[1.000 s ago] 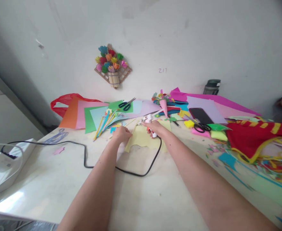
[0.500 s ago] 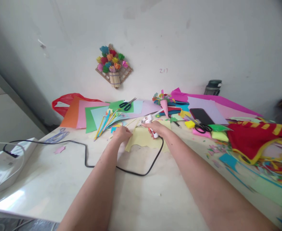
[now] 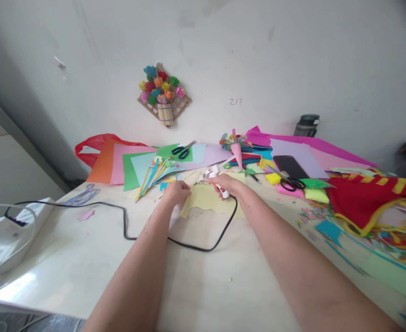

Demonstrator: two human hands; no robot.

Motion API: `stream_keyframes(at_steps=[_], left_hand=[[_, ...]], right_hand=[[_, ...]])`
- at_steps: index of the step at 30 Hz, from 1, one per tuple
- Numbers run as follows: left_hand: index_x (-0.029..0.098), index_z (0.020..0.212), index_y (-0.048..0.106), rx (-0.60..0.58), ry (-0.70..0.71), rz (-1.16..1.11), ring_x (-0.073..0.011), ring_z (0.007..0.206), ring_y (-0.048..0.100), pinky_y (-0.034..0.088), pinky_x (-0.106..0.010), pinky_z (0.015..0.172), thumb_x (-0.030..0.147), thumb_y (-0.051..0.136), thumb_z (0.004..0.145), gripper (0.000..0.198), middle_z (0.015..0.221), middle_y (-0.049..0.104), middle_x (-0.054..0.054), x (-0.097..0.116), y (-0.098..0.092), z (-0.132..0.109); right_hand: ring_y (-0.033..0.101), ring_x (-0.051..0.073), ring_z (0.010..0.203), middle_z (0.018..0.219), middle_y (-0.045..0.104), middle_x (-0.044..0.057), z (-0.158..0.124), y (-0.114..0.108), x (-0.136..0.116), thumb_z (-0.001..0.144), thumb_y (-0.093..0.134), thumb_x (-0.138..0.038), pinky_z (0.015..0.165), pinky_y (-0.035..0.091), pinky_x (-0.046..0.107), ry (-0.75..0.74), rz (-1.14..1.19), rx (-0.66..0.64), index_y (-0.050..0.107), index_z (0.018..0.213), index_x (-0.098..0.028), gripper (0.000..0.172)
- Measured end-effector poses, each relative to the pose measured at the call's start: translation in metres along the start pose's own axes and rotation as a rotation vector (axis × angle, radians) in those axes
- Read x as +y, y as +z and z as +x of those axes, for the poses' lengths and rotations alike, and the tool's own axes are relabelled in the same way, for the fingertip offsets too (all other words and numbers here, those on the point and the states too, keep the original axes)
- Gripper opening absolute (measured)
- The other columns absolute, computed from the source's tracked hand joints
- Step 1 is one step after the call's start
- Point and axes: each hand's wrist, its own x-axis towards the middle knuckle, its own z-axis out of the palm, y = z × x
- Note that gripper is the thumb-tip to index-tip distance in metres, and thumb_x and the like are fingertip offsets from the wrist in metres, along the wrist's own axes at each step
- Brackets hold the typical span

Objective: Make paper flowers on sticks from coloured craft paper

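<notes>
My right hand point(image 3: 228, 184) grips a white glue gun point(image 3: 212, 175) with its nozzle pointing left over a pale yellow paper sheet point(image 3: 208, 202). A black cord point(image 3: 203, 246) runs from the gun in a loop across the table to a white power strip point(image 3: 16, 220) at the left. My left hand point(image 3: 176, 191) rests with curled fingers on the yellow sheet's left edge, beside a fan of coloured paper sticks point(image 3: 154, 175); I cannot make out what its fingertips pinch.
Coloured paper sheets point(image 3: 120, 166) lie along the wall with black-handled scissors point(image 3: 183, 149) on them. A phone point(image 3: 288, 165), more scissors point(image 3: 290, 183), a pink paper cone point(image 3: 236, 154) and red cloth point(image 3: 365, 196) sit to the right. A paper-flower craft point(image 3: 163, 94) hangs on the wall.
Both hands stay in nearly the same place; the glue gun's cord loop has shifted slightly to the right.
</notes>
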Motion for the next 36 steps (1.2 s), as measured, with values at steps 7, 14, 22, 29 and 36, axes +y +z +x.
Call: stream_keyframes(at_steps=[7,14,22,29,36], left_hand=[[0.026,0.085,0.067,-0.009,0.012,-0.027,-0.0184,0.093,0.057,0.041,-0.025,0.072,0.027,0.060,0.063,0.023,0.094,0.067,0.001,0.0007,-0.0003,-0.0014],[0.027,0.085,0.068,-0.007,-0.001,-0.049,-0.0177,0.092,0.058,0.041,-0.024,0.072,0.027,0.062,0.063,0.022,0.092,0.067,0.002,-0.0002,0.0003,-0.0004],[0.026,0.086,0.070,-0.042,-0.016,-0.076,-0.0181,0.087,0.060,0.042,-0.025,0.070,0.027,0.062,0.062,0.025,0.088,0.068,0.001,-0.0001,-0.0030,-0.0030],[0.025,0.089,0.070,-0.005,0.006,-0.045,-0.0176,0.086,0.061,0.042,-0.024,0.071,0.024,0.061,0.063,0.028,0.089,0.069,-0.001,0.0004,0.0001,-0.0001],[0.025,0.091,0.070,0.009,0.013,-0.049,-0.0172,0.085,0.061,0.043,-0.023,0.070,0.025,0.061,0.065,0.028,0.090,0.069,-0.001,-0.0024,0.0030,0.0020]], right_hand=[[0.046,0.010,0.032,0.039,0.044,-0.005,0.0047,0.0075,-0.0018,0.067,0.065,-0.050,0.030,0.040,0.022,0.031,0.005,0.173,0.046,0.063,-0.016,0.040],[0.046,0.010,0.031,0.040,0.043,-0.005,0.0075,0.0102,-0.0013,0.070,0.063,-0.048,0.030,0.039,0.021,0.018,0.017,0.230,0.046,0.064,-0.015,0.037],[0.046,0.010,0.032,0.041,0.046,-0.003,0.0060,0.0108,-0.0006,0.070,0.063,-0.048,0.031,0.039,0.021,0.020,0.032,0.205,0.047,0.062,-0.015,0.038],[0.046,0.010,0.032,0.042,0.047,-0.003,0.0034,0.0082,-0.0012,0.068,0.065,-0.048,0.031,0.040,0.022,0.032,0.024,0.177,0.048,0.064,-0.014,0.037],[0.045,0.009,0.031,0.041,0.048,-0.003,0.0005,0.0061,-0.0015,0.067,0.065,-0.050,0.031,0.040,0.022,0.032,0.020,0.128,0.047,0.064,-0.014,0.040]])
